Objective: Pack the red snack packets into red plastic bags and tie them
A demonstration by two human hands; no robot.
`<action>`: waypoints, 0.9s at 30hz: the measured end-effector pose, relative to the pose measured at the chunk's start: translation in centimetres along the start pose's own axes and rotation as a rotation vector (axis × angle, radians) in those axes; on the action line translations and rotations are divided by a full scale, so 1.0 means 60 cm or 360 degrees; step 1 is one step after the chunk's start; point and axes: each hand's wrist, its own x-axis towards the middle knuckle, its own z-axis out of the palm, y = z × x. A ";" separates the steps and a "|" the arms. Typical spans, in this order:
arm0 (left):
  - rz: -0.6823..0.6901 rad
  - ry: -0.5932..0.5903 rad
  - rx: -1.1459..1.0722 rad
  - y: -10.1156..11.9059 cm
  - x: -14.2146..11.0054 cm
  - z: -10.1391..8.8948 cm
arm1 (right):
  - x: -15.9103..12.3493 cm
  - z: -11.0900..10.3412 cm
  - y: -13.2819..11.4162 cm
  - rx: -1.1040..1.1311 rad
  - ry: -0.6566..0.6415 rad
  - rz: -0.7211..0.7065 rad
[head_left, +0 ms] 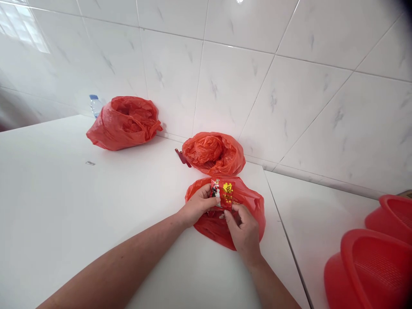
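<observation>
A small red packet (227, 193) with yellow lettering and a black-and-white picture is held above an open red plastic bag (254, 206). My left hand (200, 205) grips the packet's left side, thumb lying across its front. At its lower right corner, my right hand (243, 227) pinches the packet's edge between thumb and fingers. Inside the bag, partly hidden by my hands, lie more printed things that I cannot make out. Just behind stands a second red plastic bag (214, 152), its top crumpled inward.
Against the tiled wall (174, 77) at the left sits a larger red plastic bag (125, 124), with a clear bottle (94, 105) behind it. Dark red strips (183, 158) and a small scrap (90, 163) lie on the white table (80, 223). Red plastic baskets (350, 266) stand at the right.
</observation>
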 end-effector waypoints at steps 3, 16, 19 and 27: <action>0.0103 0.0038 0.0134 -0.004 0.001 0.001 | -0.001 0.001 0.004 -0.0076 0.0000 -0.0083; 0.0059 0.0104 0.0159 -0.008 0.006 -0.001 | -0.003 0.003 -0.003 -0.0120 -0.0046 -0.0187; 0.0071 0.0147 0.0143 -0.008 0.006 0.000 | -0.003 0.003 -0.004 -0.0077 -0.0075 -0.0059; 0.0013 0.0150 0.0073 -0.014 0.008 -0.004 | -0.001 0.004 -0.006 -0.0050 -0.0094 0.0007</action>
